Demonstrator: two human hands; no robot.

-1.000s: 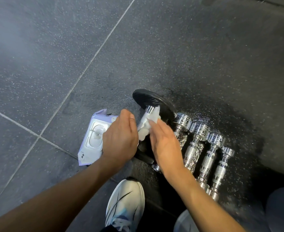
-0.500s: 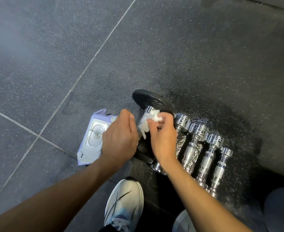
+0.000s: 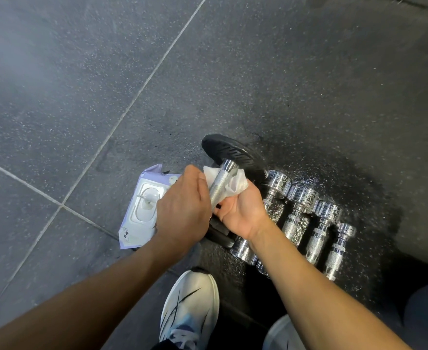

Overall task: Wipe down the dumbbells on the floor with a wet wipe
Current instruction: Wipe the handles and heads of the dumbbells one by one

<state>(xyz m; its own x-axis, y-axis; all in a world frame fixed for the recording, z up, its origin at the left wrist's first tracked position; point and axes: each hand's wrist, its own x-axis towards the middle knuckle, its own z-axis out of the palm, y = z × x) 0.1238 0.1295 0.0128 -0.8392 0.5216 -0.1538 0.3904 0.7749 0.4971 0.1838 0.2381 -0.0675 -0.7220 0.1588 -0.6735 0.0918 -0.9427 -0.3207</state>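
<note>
A dumbbell with black plates (image 3: 233, 152) lies on the floor, its knurled steel handle (image 3: 220, 185) bare in the middle. My right hand (image 3: 240, 210) holds a crumpled white wet wipe (image 3: 235, 185) wrapped round the underside of that handle, palm turned up. My left hand (image 3: 182, 210) grips the handle from the left, thumb near the wipe. Several chrome dumbbells (image 3: 296, 218) lie in a row to the right of it.
A lilac wet-wipe pack (image 3: 139, 213) with a white lid lies left of my left hand. My white shoe (image 3: 190, 306) stands below the hands, a second shoe (image 3: 281, 334) at the bottom edge. The floor is dark speckled rubber tile with pale seams (image 3: 132, 102).
My right hand has turned palm up and carried the wipe under the handle, uncovering the steel bar. My left hand has stayed where it was.
</note>
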